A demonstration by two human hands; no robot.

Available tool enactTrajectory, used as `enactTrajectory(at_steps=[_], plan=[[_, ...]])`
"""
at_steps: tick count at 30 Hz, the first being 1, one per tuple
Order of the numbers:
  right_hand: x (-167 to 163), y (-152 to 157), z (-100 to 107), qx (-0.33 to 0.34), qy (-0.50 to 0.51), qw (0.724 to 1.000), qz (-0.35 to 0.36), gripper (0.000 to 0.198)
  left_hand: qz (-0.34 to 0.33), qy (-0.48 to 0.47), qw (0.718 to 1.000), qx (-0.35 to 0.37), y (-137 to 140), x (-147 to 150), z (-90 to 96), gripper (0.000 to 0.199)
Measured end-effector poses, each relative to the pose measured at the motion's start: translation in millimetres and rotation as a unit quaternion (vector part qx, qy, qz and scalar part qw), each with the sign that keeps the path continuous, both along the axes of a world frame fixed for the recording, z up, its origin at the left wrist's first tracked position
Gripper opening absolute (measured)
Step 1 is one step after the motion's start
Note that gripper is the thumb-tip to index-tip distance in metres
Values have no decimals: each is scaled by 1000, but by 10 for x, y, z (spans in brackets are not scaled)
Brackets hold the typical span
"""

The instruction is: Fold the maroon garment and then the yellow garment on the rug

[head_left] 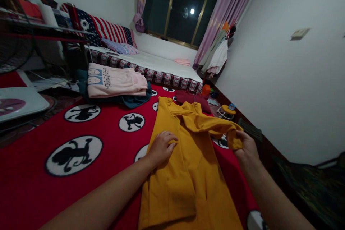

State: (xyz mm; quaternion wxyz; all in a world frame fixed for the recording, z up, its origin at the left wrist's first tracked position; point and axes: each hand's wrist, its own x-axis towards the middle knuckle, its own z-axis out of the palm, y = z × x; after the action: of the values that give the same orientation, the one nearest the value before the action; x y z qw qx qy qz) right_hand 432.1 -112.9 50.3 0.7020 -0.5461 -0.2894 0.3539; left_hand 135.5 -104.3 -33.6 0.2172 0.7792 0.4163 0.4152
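Observation:
A mustard-yellow long-sleeved garment (199,158) lies spread on a red blanket (113,161) with round black-and-white monkey prints. Its left side is folded inward over the body. My left hand (163,147) rests on that folded part, fingers stretched out and slightly curled at the tips. On the right, my right hand (244,145) grips the cuff end of a sleeve (212,124), lifted a little and drawn out to the side. The garment's lower hem runs out of the picture at the bottom.
Ahead on the left sits a stack of folded clothes, a pink top (115,81) uppermost. A folded maroon garment (192,100) lies beyond the collar. A bed (161,65) stands under the window. At right are a yellow-topped stool (228,109) and a wall (285,79).

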Motion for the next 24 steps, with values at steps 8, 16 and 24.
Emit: enactTrajectory(at_steps=[8,16,24], plan=[[29,225,394,20,-50,998,43,12,35,-151,987,-52,76,-12,-8,26],[-1313,-533,774,62,-377,809,447,37,86,-374,909,-162,190,-79,-80,42],[-1631,-315,-140,-5,-525,747,409,16,69,-424,882,-192,228,-90,-59,42]])
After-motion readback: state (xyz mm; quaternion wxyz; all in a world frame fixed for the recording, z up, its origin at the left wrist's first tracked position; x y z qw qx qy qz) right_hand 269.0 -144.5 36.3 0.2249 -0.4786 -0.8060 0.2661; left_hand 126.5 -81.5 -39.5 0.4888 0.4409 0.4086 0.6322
